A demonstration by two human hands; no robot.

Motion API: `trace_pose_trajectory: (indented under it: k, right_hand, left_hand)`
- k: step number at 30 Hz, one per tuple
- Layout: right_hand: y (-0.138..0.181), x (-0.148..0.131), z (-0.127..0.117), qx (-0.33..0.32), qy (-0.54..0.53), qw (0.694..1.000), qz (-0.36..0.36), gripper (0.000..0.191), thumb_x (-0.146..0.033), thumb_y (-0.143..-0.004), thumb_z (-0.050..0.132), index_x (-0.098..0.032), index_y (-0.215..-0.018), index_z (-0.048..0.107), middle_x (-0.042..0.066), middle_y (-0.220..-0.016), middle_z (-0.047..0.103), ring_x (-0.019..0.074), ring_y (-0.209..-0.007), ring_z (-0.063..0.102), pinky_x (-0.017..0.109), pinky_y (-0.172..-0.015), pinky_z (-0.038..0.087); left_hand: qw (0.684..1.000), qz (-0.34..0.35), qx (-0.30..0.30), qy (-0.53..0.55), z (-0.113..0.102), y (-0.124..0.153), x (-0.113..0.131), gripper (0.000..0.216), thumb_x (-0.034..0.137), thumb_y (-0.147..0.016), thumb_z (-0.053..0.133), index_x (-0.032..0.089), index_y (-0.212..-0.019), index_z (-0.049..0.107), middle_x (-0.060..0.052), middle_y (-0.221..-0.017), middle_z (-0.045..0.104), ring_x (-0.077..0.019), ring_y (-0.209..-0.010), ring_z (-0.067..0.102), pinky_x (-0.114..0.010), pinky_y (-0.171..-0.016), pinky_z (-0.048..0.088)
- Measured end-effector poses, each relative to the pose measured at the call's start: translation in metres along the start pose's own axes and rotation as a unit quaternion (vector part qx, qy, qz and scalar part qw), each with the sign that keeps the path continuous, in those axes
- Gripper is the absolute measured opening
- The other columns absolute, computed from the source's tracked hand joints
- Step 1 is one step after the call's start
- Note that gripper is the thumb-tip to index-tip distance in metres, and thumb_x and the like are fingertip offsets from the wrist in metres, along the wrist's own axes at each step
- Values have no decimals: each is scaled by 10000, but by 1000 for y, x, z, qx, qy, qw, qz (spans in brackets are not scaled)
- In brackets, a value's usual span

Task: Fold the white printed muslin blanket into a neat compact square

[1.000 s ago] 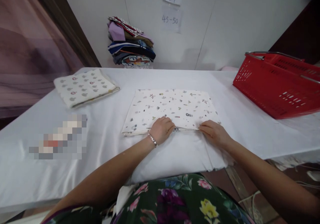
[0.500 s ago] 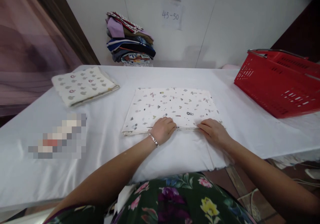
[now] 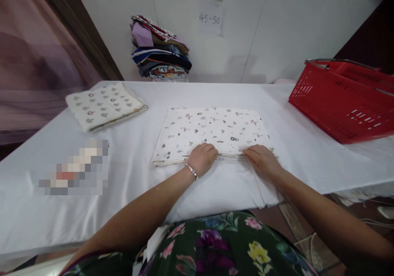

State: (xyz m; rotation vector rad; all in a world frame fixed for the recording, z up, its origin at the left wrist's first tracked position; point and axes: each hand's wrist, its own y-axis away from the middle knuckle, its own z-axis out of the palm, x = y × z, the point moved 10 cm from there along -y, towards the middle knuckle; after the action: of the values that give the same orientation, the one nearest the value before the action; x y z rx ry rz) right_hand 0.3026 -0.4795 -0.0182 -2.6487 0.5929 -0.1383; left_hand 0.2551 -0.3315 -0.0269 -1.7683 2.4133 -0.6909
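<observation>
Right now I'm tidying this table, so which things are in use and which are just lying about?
In use:
- printed cloth, centre of the table
- left hand and right hand, both on its near edge

Lying about:
- folded cloth, far left
- fabric stack, by the wall
- red basket, right
- wall notes

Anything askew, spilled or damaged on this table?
Nothing stands out. The folded printed cloth lies flat and square, with the left hand and right hand at its near edge; the red basket looks intact.
</observation>
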Motion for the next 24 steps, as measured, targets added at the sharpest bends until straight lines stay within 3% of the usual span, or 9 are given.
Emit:
trace_pose_trajectory:
  k: [7,11,18,24]
  right_hand:
    - [1,0,3,-7,1,1000,1,205,-185,-912,436,-164,-1026,605,86,-922,635,202,-821,546,329,-715,410]
    - [1,-4,3,-23,10,1000,-15,180,-156,-899,430,-164,-919,609,86,-902,624,194,-798,523,320,-717,391]
    - [2,-10,7,-53,33,997,-42,205,-146,-894,418,-188,-905,619,79,-926,602,195,-820,493,317,-708,362]
    - [2,-13,5,-56,21,997,-42,204,-213,-904,434,-174,-1018,598,106,-986,590,214,-872,494,334,-731,365]
  left_hand:
    - [998,30,-1,-58,0,0,8,184,191,-897,414,177,-842,590,-47,-842,614,-169,-782,528,-312,-687,399]
    - [996,34,-3,-82,2,0,9,137,140,-866,440,179,-856,571,-36,-810,610,-173,-759,521,-313,-656,393]
    - [992,60,0,-110,6,4,13,200,70,-825,465,211,-859,603,-25,-1096,594,-168,-840,527,-309,-679,408]
    - [994,51,-26,-96,3,3,16,203,157,-856,451,213,-969,611,-41,-1126,578,-179,-872,522,-327,-701,416]
